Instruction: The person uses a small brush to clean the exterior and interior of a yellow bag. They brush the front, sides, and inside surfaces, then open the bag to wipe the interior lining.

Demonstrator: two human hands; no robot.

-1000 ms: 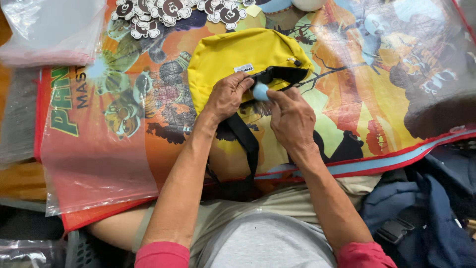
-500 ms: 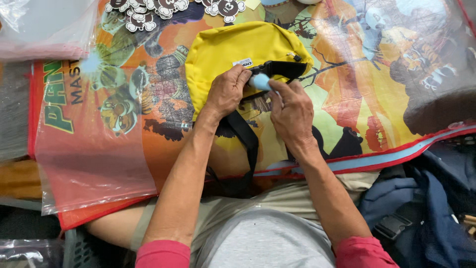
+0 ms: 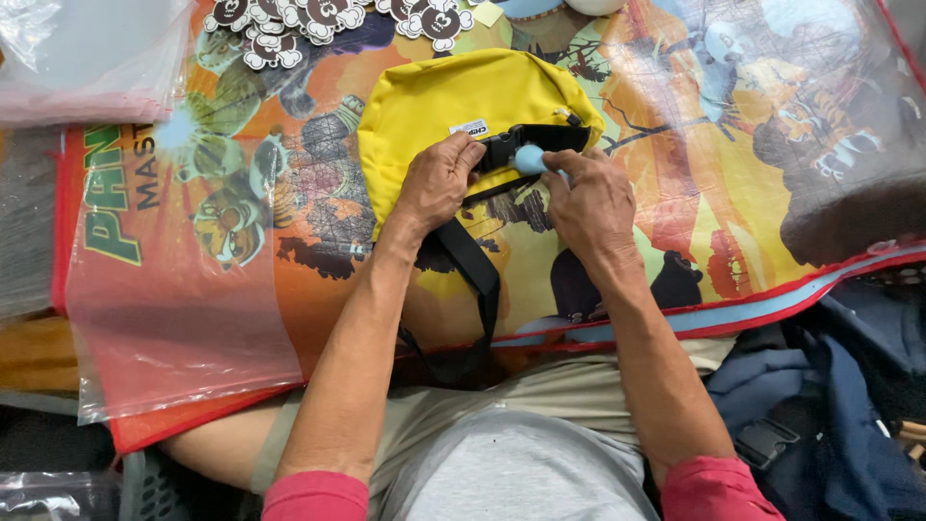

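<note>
Yellow waist pouch (image 3: 453, 116) lies flat on a colourful cartoon-printed plastic sheet (image 3: 733, 193), directly under and beyond both hands. A black strap (image 3: 477, 275) runs from the pouch back toward the person's lap, passing between the forearms.

Left hand (image 3: 439, 178): fingers curled down, pressing on the pouch's near edge beside the black buckle (image 3: 502, 147); fingertips touch the fabric and the strap end. Whether it grips or only presses, cannot tell.

Right hand (image 3: 588, 198): fingers drawn together, pinching a small light-blue round piece (image 3: 529, 159) at the fingertips. The piece sits against the black buckle area, between the two hands. Hands are close, almost touching at the fingertips.

Around: beyond the left hand, past the pouch's far edge, a scatter of small black-and-white cartoon charms (image 3: 318, 21). Far left of the left hand, a heap of clear plastic bags (image 3: 87, 58); another clear sleeve (image 3: 183, 318) overlaps the sheet beside the left forearm. Right of the right forearm, dark blue bags (image 3: 839, 386) with a black clip. Nearest the body, grey shirt and pink-red sleeve cuffs.

Nothing lies between the hands and the pouch; the strap alone crosses the space below the left wrist
</note>
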